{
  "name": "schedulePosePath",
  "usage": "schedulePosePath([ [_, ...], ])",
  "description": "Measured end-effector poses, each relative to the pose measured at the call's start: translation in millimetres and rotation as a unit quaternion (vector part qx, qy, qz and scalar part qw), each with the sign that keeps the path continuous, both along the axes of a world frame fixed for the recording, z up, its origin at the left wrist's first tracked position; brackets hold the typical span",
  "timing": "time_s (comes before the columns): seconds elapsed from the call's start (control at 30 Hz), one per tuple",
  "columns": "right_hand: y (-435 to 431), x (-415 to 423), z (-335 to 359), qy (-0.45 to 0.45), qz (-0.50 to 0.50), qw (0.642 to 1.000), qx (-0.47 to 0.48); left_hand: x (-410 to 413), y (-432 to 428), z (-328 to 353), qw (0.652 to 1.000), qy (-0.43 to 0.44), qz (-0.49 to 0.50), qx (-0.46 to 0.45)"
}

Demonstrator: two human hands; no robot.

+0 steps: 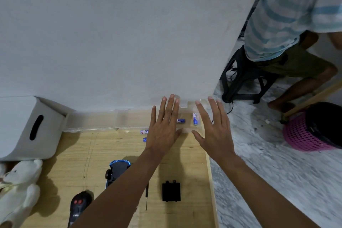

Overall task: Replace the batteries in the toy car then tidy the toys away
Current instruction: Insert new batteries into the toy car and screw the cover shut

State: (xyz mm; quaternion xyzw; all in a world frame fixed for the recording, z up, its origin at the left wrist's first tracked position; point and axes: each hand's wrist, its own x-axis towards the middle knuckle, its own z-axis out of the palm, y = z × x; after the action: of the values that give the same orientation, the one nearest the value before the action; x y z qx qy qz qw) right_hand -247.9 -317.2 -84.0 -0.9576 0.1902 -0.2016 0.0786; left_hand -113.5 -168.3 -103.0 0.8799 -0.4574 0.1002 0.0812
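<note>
Both of my hands hover flat over a small clear plastic box at the far right of the wooden board. My left hand and my right hand have spread fingers and hold nothing. Two blue batteries lie in the box between them. Two more batteries lie on the board just left of my left hand. The blue toy car lies upside down under my left forearm. Its black battery cover and a screwdriver lie nearer to me.
A black remote control and a white teddy bear lie at the left front. A white storage bin lies on its side at the left. Clear containers line the wall. At the right, a person sits on a black stool beside a pink basket.
</note>
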Motion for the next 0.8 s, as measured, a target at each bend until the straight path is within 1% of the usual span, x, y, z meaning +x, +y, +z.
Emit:
schedulePosePath([
  [0.1, -8, 13, 3, 0.045, 0.029, 0.998, -0.026, 0, 1, -2, 1.0, -0.005, 0.0, -0.006],
  [0.2, -9, 14, -3, 0.056, 0.049, 0.997, -0.029, -1, 2, -1, 1.0, -0.002, -0.004, -0.005],
  [0.37, -3, 4, -13, 0.021, 0.066, 0.997, -0.015, -15, 13, -4, 1.0, 0.006, -0.017, -0.022],
  [0.53, 10, -5, -23, -0.058, 0.067, 0.996, 0.012, -30, 29, -12, 0.998, 0.031, -0.035, -0.036],
  [0.67, 18, -7, -29, -0.052, 0.04, 0.998, 0.004, -37, 36, -21, 0.999, 0.017, -0.024, -0.04],
  [0.8, 20, -1, -36, -0.042, 0.015, 0.999, -0.011, -26, 32, -26, 0.998, 0.0, -0.016, -0.056],
])
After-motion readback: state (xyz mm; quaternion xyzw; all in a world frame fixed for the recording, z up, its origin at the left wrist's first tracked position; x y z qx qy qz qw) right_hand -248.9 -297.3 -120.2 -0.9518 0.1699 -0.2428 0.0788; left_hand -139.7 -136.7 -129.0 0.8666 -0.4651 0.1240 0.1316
